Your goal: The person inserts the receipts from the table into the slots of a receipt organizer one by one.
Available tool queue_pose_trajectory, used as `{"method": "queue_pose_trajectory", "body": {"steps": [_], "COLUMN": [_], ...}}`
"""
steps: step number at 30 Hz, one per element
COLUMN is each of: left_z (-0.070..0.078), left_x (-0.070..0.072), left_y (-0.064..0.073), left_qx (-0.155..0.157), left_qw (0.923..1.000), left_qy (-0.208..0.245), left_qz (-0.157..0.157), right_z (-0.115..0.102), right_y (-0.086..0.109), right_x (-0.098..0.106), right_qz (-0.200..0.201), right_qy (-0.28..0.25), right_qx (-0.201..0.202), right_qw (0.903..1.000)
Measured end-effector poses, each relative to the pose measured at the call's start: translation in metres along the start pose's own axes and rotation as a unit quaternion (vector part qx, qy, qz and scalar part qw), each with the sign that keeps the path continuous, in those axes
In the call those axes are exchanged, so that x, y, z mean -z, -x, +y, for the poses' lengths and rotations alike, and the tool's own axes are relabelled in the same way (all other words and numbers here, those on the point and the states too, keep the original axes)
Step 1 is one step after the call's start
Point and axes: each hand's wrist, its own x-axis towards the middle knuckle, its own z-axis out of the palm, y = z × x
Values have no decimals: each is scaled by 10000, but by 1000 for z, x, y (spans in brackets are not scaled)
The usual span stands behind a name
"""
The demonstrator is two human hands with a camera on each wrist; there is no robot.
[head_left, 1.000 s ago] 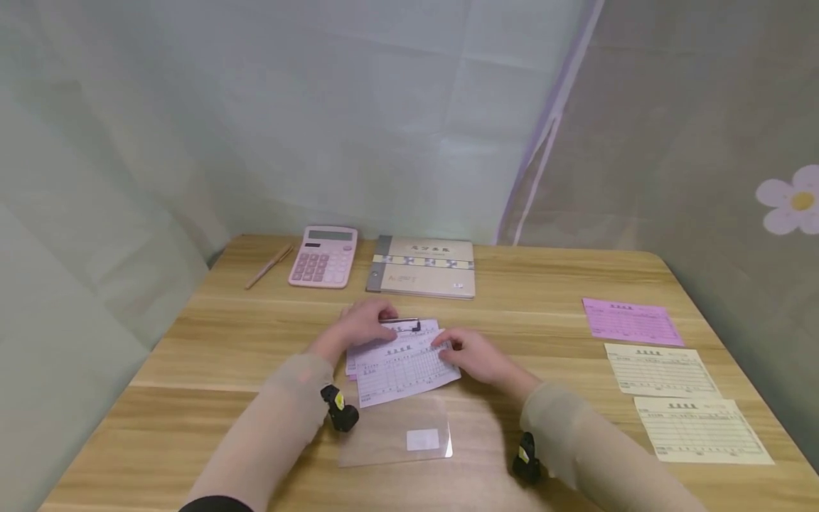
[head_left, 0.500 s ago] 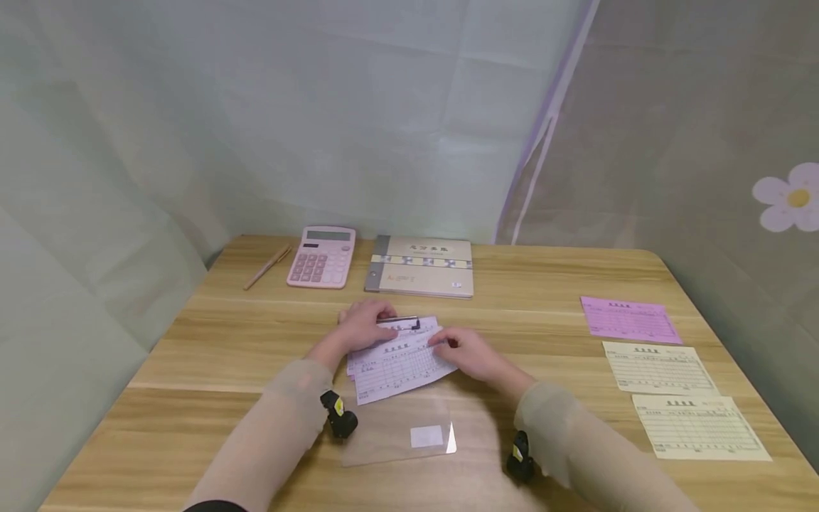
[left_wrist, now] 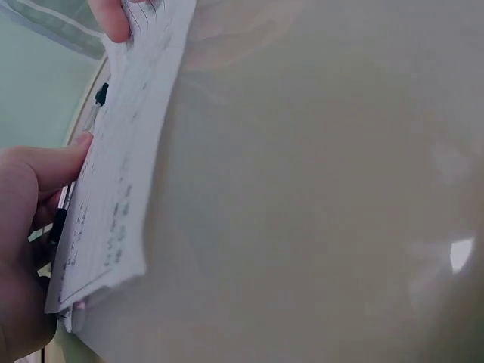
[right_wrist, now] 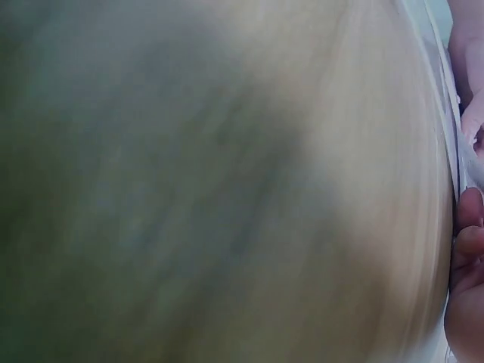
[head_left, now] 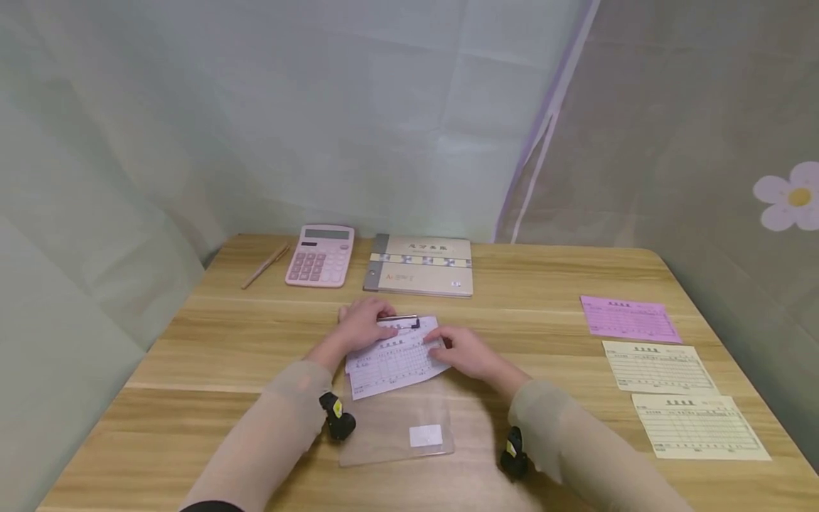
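A clear clipboard (head_left: 377, 434) lies on the table with printed white voucher slips stacked under and below its metal clip (head_left: 402, 318). My left hand (head_left: 361, 326) grips the clip at the board's top, its thumb over the slips' upper edge. In the left wrist view that thumb lies beside the clip, on the slip's edge. The top voucher slip (head_left: 393, 373) sits slightly tilted over the others. My right hand (head_left: 470, 353) pinches its right edge between thumb and fingers. In the right wrist view only part of the right hand (right_wrist: 469, 257) shows, at the right border.
A pink calculator (head_left: 320, 256), a pen (head_left: 264, 267) and an account book (head_left: 419, 265) lie along the back of the table. On the right are a pink slip (head_left: 630, 320) and two yellow slips, one nearer (head_left: 700, 427) and one farther (head_left: 660, 368).
My right hand has drawn the top slip a little up and left, more in line with the stack beneath. The left hand has stayed at the clip.
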Motion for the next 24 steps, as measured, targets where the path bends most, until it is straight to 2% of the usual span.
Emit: {"method": "queue_pose_trajectory", "body": {"steps": [5, 12, 24], "left_z": [2, 5, 4], "left_x": [4, 7, 10], "left_y": [-2, -2, -6], "left_qx": [-131, -207, -400], "left_qw": [9998, 9992, 9983], "left_qy": [-138, -309, -253], "left_qz": [-42, -167, -334], "right_z": [-2, -5, -8], "right_y": [-3, -4, -2], "right_x": [0, -2, -5], "right_qz": [-51, -228, -82], "right_qy": [264, 861, 1047], "right_qx": [-58, 300, 330], "right_qw": [9996, 9956, 9939]}}
